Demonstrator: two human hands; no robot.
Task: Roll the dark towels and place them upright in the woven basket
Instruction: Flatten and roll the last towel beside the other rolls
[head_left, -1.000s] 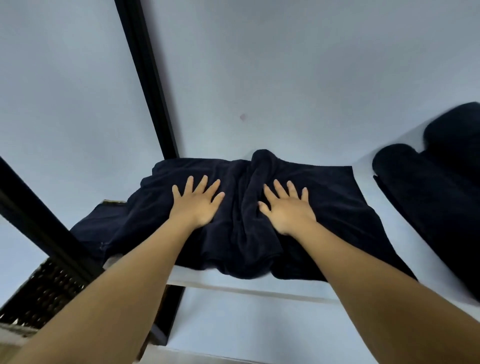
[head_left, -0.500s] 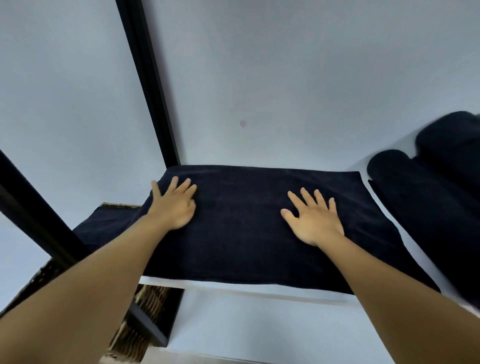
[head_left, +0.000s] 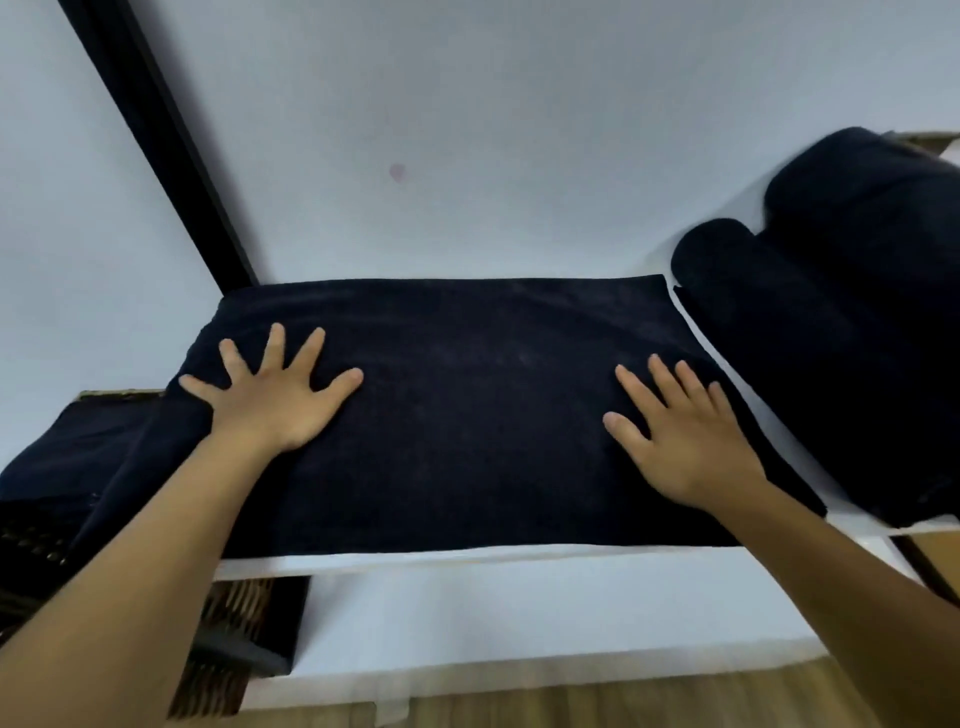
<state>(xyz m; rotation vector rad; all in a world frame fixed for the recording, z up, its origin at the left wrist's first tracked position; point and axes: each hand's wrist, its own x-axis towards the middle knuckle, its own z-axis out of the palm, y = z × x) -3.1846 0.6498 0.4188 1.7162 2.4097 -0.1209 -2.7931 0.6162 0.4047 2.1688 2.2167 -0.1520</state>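
Looking down onto a white shelf (head_left: 467, 560) set against a pale wall (head_left: 519, 104), with a black post (head_left: 156, 140) slanting up at the left. Pressing the dark towel (head_left: 467, 415) flat across that shelf with both palms: left hand (head_left: 270, 400) resting near the towel's left end with fingers fanned wide, right hand (head_left: 685, 436) resting near its right end with fingers straight and closer together, neither pinching nor curling round any cloth. Judging this as smoothing ahead of rolling, with nothing yet rolled in this piece.

Risking a sideways slide first: leaving the left end apparently hanging past the shelf, down toward the woven basket (head_left: 228, 680) at the lower left, and so letting that weight drag the cloth once the palms lift. Risking a crooked, cone-shaped roll by starting with uneven pressure, given the hands lying well apart and the middle unheld. Risking a slack roll, too soft for standing upright in the basket, by rolling without tension. Risking a knock to the rolled towels (head_left: 831, 338) lying on their sides just beside the right edge, by sweeping the right arm outward. Not telling the basket's free room from here, most of it being hidden behind the left forearm and the cloth.
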